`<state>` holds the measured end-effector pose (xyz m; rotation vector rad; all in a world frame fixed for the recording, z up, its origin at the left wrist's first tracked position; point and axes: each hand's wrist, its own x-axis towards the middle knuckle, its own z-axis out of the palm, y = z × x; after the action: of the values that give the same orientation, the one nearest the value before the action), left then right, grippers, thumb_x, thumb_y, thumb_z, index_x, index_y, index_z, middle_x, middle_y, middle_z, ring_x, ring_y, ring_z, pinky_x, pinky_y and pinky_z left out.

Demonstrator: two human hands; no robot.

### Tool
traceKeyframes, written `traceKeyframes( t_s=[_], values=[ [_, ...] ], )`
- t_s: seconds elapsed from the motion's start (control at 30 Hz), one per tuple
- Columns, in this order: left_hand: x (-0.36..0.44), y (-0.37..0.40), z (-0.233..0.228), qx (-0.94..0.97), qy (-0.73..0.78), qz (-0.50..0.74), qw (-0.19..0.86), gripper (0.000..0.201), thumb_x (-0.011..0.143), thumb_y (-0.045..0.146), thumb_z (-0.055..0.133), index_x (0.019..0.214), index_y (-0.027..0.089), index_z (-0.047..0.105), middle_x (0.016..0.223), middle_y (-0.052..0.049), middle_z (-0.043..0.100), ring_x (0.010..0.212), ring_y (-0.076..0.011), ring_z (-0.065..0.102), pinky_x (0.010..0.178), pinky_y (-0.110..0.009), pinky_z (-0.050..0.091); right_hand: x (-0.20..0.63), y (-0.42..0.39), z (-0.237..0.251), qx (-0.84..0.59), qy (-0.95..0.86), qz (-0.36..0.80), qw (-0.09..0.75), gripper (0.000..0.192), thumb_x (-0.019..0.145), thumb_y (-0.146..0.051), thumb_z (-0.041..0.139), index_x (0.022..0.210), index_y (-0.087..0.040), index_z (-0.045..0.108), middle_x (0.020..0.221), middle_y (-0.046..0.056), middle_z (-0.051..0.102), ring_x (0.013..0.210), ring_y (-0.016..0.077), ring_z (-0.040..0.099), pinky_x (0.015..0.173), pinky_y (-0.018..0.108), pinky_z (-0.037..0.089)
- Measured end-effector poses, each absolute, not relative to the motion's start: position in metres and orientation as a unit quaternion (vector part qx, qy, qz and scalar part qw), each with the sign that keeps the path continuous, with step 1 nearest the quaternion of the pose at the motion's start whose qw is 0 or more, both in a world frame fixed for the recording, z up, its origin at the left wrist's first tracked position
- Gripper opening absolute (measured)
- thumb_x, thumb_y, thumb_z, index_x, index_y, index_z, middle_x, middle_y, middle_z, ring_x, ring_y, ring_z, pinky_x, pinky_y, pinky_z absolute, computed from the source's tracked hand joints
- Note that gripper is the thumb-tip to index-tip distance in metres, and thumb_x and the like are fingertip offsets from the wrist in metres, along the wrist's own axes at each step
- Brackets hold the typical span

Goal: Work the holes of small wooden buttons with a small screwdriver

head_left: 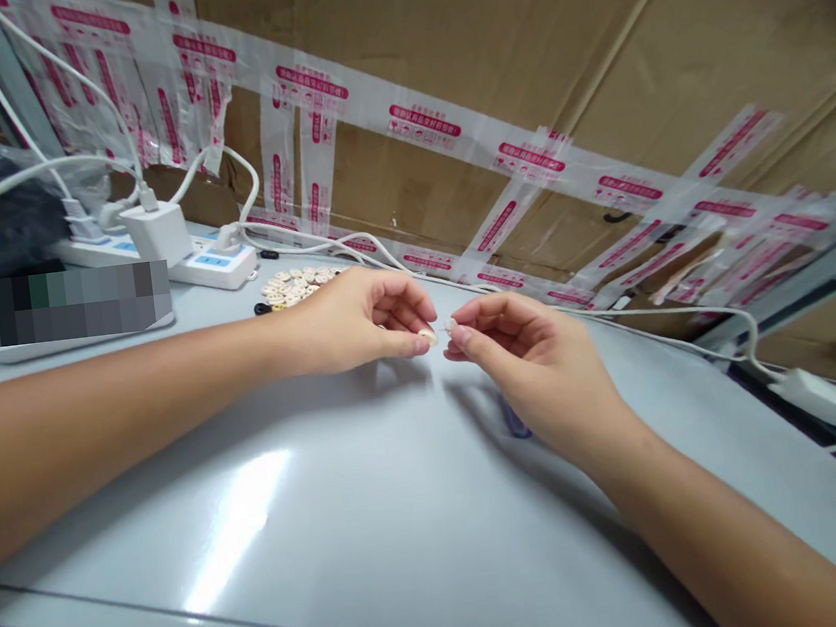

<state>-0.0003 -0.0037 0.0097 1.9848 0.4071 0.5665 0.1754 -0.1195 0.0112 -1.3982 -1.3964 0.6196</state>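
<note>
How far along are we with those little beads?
Done: nothing finished shows on the table. In hand: the left hand pinches one pale bead at its fingertips, and the right hand pinches something tiny, too small to tell, right against it. Left: the bead pile behind the left hand looks untouched.

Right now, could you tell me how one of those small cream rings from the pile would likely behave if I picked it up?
Probably very light: the left hand pinches one small cream ring with fingertips alone. Flat and round like those in the pile, it may skid on the glossy table. Likely stiff.
</note>
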Motion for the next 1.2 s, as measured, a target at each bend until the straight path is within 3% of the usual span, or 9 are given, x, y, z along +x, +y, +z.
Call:
traceKeyframes(
  t_s=[0.33,0.7,0.87,1.2],
  values=[
    [0.000,-0.008,0.011,0.833,0.152,0.226,0.482,0.021,0.081,0.024,0.070,0.100,0.016,0.064,0.094,-0.004,0.075,0.088,-0.0151,0.072,0.074,-0.026,0.056,0.174,-0.121,0.015,-0.591,-0.582,0.273,0.488,0.016,0.082,-0.034,0.074,0.088,-0.020,0.072,0.087,0.004,0.075,0.079,0.0193,0.072,0.076,0.034,0.059],
    [0.000,-0.013,0.013,0.858,0.129,0.218,0.447,0.021,0.086,0.027,0.064,0.105,0.017,0.064,0.090,-0.004,0.074,0.080,-0.0135,0.068,0.065,-0.024,0.050,0.178,-0.119,0.014,-0.578,-0.557,0.339,0.491,0.026,0.076,-0.039,0.080,0.082,-0.021,0.062,0.081,0.001,0.069,0.075,0.0173,0.070,0.078,0.036,0.058],
    [0.001,-0.015,0.013,0.865,0.111,0.216,0.440,0.023,0.089,0.024,0.059,0.109,0.016,0.065,0.100,-0.006,0.073,0.086,-0.0142,0.068,0.068,-0.024,0.051,0.179,-0.119,0.014,-0.558,-0.505,0.402,0.522,0.035,0.071,-0.036,0.085,0.084,-0.022,0.056,0.076,-0.002,0.069,0.073,0.0165,0.072,0.081,0.037,0.060],
    [-0.001,-0.019,0.013,0.907,0.094,0.255,0.321,0.021,0.089,0.022,0.061,0.107,0.018,0.070,0.098,-0.003,0.074,0.087,-0.0121,0.067,0.074,-0.022,0.052,0.178,-0.118,0.016,-0.558,-0.448,0.454,0.531,0.045,0.062,-0.034,0.090,0.082,-0.022,0.052,0.073,-0.002,0.072,0.072,0.0182,0.074,0.086,0.040,0.060]
  ],
)
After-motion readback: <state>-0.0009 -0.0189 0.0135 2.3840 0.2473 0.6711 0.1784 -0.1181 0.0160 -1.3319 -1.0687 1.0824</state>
